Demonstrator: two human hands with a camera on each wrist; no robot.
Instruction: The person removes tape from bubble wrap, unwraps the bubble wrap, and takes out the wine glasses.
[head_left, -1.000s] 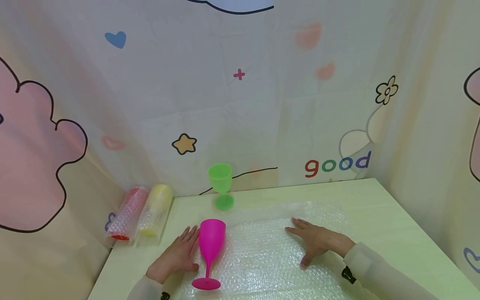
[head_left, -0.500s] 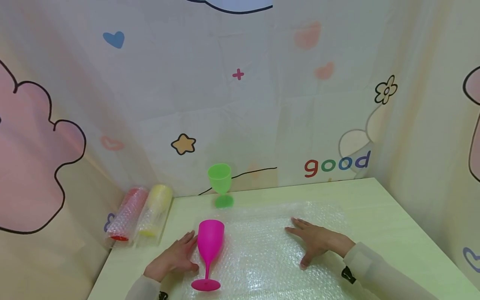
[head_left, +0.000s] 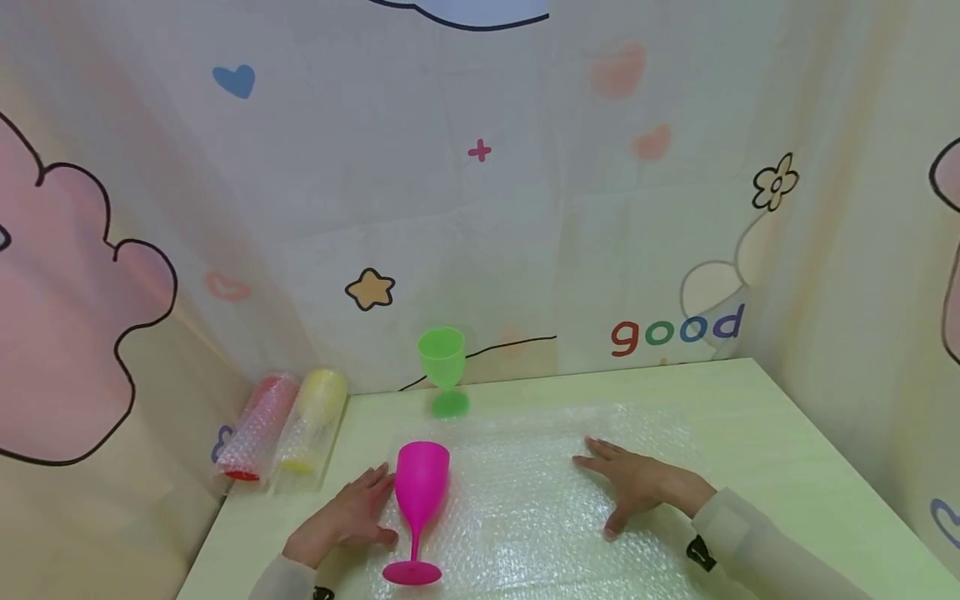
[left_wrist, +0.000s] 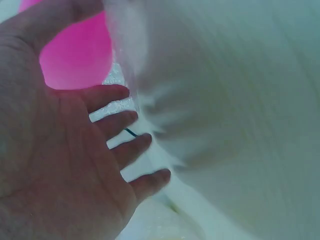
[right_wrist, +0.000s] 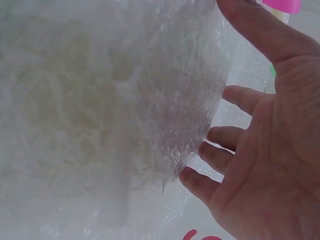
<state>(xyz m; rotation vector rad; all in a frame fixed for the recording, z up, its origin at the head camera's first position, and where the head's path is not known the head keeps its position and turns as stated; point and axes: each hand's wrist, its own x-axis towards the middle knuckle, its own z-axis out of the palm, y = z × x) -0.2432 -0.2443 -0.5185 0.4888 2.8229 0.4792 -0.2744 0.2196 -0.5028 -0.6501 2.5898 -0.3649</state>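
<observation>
A bright pink goblet [head_left: 422,479] lies on its side on a sheet of bubble wrap [head_left: 517,500], bowl toward the back wall and foot toward me. Just left of the bowl rests my left hand [head_left: 348,517], thumb and fingers spread, fingertips right at the goblet's side. In the left wrist view the pink bowl [left_wrist: 77,57] shows between thumb and index finger, with nothing gripped. My right hand [head_left: 637,483] lies on the right part of the wrap, fingers extended and spread. The right wrist view shows its fingertips against the film [right_wrist: 165,100].
Upright behind the wrap stands a green goblet [head_left: 442,358]. Two bubble-wrapped rolls lie at the back left, one red [head_left: 258,425] and one yellow [head_left: 311,421]. A printed curtain [head_left: 510,250] hangs along the table's [head_left: 772,467] back edge.
My left hand has drawn back slightly toward me along the goblet's side. The right hand and the green goblet stay in place.
</observation>
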